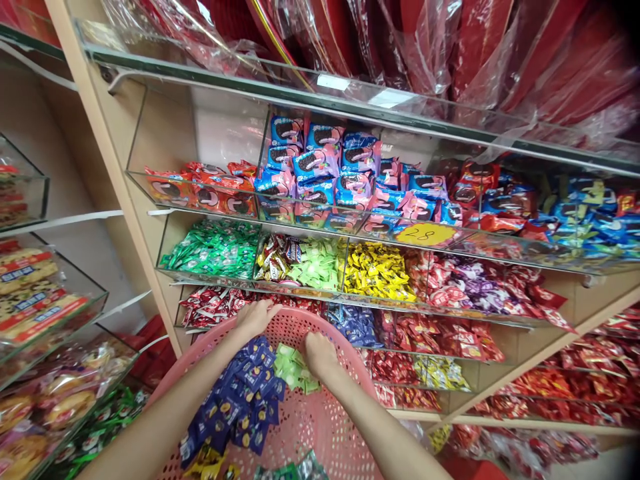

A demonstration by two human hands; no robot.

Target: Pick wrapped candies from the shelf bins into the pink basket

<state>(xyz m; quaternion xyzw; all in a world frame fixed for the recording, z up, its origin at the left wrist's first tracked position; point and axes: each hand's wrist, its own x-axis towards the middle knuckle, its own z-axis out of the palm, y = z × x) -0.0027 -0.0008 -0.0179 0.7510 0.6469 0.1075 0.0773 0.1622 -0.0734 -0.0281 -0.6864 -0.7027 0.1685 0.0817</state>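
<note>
A pink perforated plastic basket point(345, 328) is tilted in front of me. My left hand point(256, 317) lies over its far rim, fingers bent across the edge. Inside the basket, my right hand point(320, 355) is closed like a fist near the far wall; whatever it may hold is hidden. Just beside that fist lie light-green wrapped candies point(294, 368). A large heap of dark-blue wrapped candies point(240, 393) fills the left side of the basket. A few yellow packets point(206, 461) and dark-green packets point(295, 468) show at the bottom of the picture.
Glass-fronted shelves ahead hold green candies point(213, 248), pale-green candies point(317, 263), yellow candies point(377, 272) and blue cookie packs point(320, 163). A yellow price tag point(424, 233) reads 28. Packaged pastries point(30, 287) stand at left. Red plastic-wrapped goods point(400, 47) hang over the top shelf.
</note>
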